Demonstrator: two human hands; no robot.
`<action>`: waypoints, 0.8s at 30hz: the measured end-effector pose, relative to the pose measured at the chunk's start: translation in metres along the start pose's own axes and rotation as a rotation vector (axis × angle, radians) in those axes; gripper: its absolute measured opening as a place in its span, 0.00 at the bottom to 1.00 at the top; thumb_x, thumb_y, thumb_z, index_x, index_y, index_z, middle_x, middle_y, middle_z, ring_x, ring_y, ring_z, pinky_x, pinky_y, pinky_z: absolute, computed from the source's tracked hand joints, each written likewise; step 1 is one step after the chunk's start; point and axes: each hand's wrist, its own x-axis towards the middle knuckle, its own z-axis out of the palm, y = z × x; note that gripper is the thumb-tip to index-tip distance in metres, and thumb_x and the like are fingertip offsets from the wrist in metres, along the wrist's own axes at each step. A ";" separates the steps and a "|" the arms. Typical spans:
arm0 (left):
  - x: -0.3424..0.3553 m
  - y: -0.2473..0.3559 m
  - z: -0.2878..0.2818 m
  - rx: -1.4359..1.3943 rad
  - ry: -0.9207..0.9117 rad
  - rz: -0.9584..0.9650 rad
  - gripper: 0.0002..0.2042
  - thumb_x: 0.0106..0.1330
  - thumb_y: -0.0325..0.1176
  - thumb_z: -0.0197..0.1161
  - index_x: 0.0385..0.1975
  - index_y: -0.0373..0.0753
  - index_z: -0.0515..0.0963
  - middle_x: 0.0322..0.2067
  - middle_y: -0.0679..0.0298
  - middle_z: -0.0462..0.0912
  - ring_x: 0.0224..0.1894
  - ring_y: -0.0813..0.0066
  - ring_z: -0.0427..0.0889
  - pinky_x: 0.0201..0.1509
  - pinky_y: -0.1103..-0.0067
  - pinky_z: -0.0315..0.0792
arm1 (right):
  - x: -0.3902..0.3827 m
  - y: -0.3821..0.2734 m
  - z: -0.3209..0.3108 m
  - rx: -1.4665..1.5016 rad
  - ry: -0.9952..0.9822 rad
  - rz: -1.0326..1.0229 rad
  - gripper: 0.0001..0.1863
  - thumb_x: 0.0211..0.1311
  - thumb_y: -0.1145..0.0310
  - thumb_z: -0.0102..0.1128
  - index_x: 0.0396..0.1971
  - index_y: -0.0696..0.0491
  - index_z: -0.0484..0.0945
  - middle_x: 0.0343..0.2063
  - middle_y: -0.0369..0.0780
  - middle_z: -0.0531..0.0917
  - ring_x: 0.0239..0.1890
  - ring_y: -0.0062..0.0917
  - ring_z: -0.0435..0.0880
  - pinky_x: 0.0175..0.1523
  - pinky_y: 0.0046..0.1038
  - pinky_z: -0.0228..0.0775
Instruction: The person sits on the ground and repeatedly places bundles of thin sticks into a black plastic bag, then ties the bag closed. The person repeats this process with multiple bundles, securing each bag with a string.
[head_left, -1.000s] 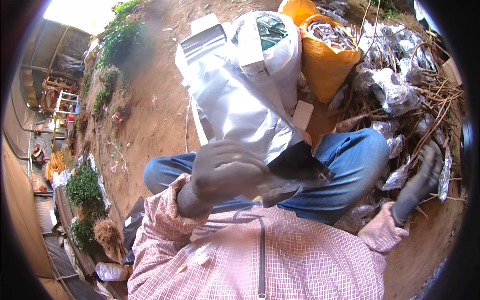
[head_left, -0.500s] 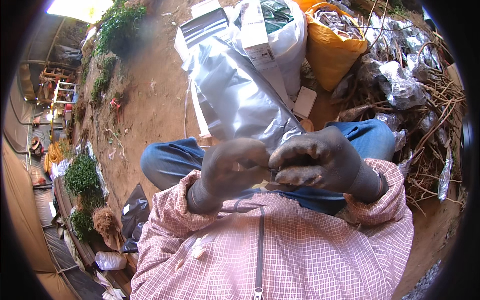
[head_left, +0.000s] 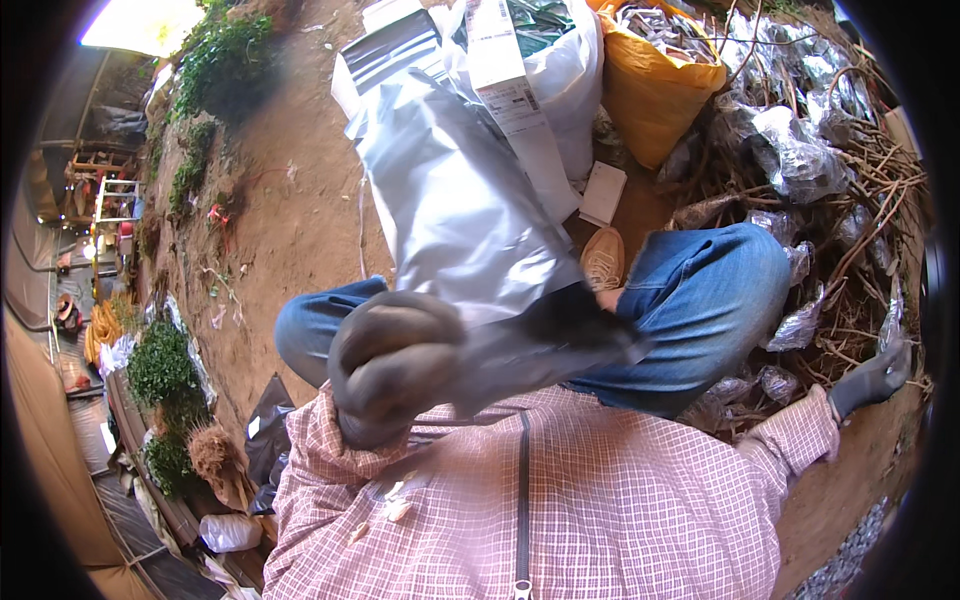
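Observation:
My left hand (head_left: 400, 350), in a dark grey glove, is closed in front of my lap, slightly smeared by motion. From it a dark grey plastic bag (head_left: 510, 355) stretches to the right, blurred, with a blacker patch near its far end. Just beyond lies a large shiny silver plastic bag (head_left: 470, 200), partly covered by the dark one. My right hand (head_left: 870, 380), gloved alike, is at the far right by a pile of branches (head_left: 850, 250). Its fingers close at the lower end of a plastic-wrapped stem (head_left: 893, 310); the grip shows only in part.
A white sack (head_left: 570, 90) with green contents and an orange sack (head_left: 660, 95) of grey pieces stand ahead. A small white box (head_left: 603, 193) lies near my shoe (head_left: 603, 260). At left are leafy plants (head_left: 160, 360) and a black bag (head_left: 267, 430) on bare soil.
My hands were together over my lap and are now apart. The right has gone far right to the branch pile; the left has moved slightly left, the dark bag now stretched out from it.

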 end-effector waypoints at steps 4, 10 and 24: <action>-0.004 -0.011 0.008 0.373 0.315 0.344 0.15 0.62 0.36 0.67 0.38 0.37 0.69 0.29 0.51 0.76 0.26 0.63 0.80 0.26 0.75 0.79 | -0.068 0.009 -0.002 -0.010 -0.239 -0.090 0.25 0.66 0.72 0.61 0.62 0.58 0.70 0.59 0.47 0.74 0.59 0.38 0.75 0.63 0.38 0.71; -0.023 -0.005 -0.010 0.334 0.395 0.097 0.19 0.73 0.48 0.59 0.51 0.44 0.64 0.35 0.53 0.76 0.27 0.67 0.79 0.26 0.77 0.78 | -0.262 -0.157 0.068 1.107 -1.011 -0.358 0.30 0.55 0.73 0.71 0.60 0.52 0.73 0.64 0.48 0.71 0.67 0.49 0.69 0.71 0.50 0.58; -0.138 0.026 0.007 0.120 0.724 -1.292 0.09 0.71 0.28 0.60 0.27 0.41 0.71 0.18 0.75 0.69 0.18 0.90 0.62 0.20 0.85 0.57 | -0.300 -0.209 0.075 1.062 -1.567 1.090 0.23 0.63 0.76 0.68 0.57 0.61 0.75 0.39 0.35 0.82 0.36 0.12 0.79 0.40 0.17 0.74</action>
